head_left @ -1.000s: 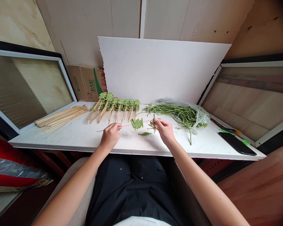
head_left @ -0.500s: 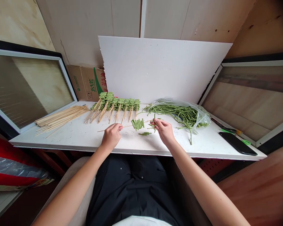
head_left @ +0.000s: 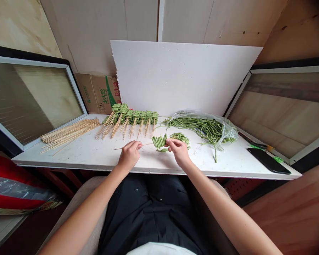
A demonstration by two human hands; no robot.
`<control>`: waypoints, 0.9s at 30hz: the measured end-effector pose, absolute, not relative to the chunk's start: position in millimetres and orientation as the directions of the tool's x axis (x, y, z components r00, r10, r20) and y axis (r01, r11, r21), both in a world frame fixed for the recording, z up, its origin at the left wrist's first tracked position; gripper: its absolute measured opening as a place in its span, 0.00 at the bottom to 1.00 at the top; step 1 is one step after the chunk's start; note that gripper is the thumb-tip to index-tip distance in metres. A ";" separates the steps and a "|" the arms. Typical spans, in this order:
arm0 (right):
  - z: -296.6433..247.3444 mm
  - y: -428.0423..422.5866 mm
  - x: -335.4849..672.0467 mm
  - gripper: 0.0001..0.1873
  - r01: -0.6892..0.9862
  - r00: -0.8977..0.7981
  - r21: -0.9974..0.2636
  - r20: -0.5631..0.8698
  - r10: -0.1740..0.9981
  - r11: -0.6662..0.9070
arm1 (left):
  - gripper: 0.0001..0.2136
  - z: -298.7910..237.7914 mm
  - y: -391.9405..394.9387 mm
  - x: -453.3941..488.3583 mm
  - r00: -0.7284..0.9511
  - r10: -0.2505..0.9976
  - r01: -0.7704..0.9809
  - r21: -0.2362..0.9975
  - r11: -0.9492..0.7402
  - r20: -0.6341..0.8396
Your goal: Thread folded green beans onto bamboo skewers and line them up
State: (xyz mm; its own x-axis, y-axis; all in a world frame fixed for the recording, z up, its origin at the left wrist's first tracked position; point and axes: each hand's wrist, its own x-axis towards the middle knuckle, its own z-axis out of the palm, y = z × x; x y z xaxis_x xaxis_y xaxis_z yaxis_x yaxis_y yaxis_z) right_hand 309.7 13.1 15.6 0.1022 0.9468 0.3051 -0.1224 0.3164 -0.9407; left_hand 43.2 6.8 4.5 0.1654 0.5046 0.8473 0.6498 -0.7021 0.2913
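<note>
My left hand (head_left: 131,153) is closed round a thin wooden skewer (head_left: 147,144), whose other end sticks out to the left of the fist. Several short green bean pieces (head_left: 158,142) are threaded side by side on it. At the right end of this row, my right hand (head_left: 177,150) pinches a bean piece (head_left: 166,137) against the others; its fingers partly hide the skewer's tip. Behind the right hand lies a small pile of cut bean pieces (head_left: 183,137), and a few loose pieces lie on the white table (head_left: 149,163) below the skewer.
Finished bean skewers (head_left: 138,116) are stacked at the back, left of middle. Bare skewers (head_left: 71,130) lie at the left. Long beans (head_left: 202,127) spill from a clear plastic bag (head_left: 228,129). A black phone (head_left: 268,160) lies at the right, near scissors (head_left: 256,143).
My right hand has moved left along the skewer, bringing its bean piece up to the threaded row. The left hand has shifted slightly right. The bean pile behind is now more visible.
</note>
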 end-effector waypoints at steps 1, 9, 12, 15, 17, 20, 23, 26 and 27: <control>15.0 11.4 307.1 0.19 -0.108 0.096 -0.943 0.306 0.947 0.316 | 0.18 5.3 5.5 45.5 0.164 0.506 0.650 0.293 -0.701 0.847; 17.5 6.7 300.3 0.21 -0.052 0.157 -0.943 0.316 0.936 0.327 | 0.16 11.7 1.8 49.2 0.093 0.586 0.681 0.378 -0.628 0.805; 15.6 9.5 301.5 0.23 -0.044 0.157 -0.948 0.305 0.939 0.316 | 0.14 9.4 3.1 49.7 0.082 0.610 0.678 0.404 -0.614 0.788; 13.2 16.6 310.6 0.28 -0.010 0.155 -0.946 0.318 0.935 0.323 | 0.13 7.0 5.7 48.7 0.062 0.622 0.680 0.423 -0.599 0.781; 11.4 23.1 321.6 0.29 0.143 0.130 -0.922 0.378 0.917 0.360 | 0.11 6.3 8.3 45.8 0.050 0.632 0.686 0.434 -0.585 0.773; 7.0 31.8 340.0 0.20 0.542 -0.073 -0.713 0.488 0.870 0.445 | 0.10 5.8 12.9 39.1 0.028 0.657 0.695 0.458 -0.555 0.754; 0.7 35.3 351.2 0.13 0.763 -0.282 -0.417 0.472 0.835 0.493 | 0.09 4.7 16.9 33.2 0.005 0.673 0.700 0.479 -0.531 0.739; -4.4 33.2 350.9 0.13 0.822 -0.363 -0.267 0.433 0.825 0.503 | 0.09 2.9 19.2 30.5 0.001 0.685 0.704 0.486 -0.517 0.728; -5.3 31.7 348.8 0.14 0.829 -0.377 -0.238 0.431 0.820 0.506 | 0.09 2.5 19.5 30.3 0.002 0.689 0.703 0.488 -0.517 0.725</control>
State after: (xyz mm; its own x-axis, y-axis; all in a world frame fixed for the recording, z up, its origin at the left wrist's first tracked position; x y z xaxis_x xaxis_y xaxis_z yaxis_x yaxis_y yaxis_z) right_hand 348.8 31.7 -5.3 -0.3766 0.8199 0.4312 0.8293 0.5058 -0.2376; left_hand 30.3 19.5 2.5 0.0024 0.6885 0.7252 0.7029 -0.5170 0.4885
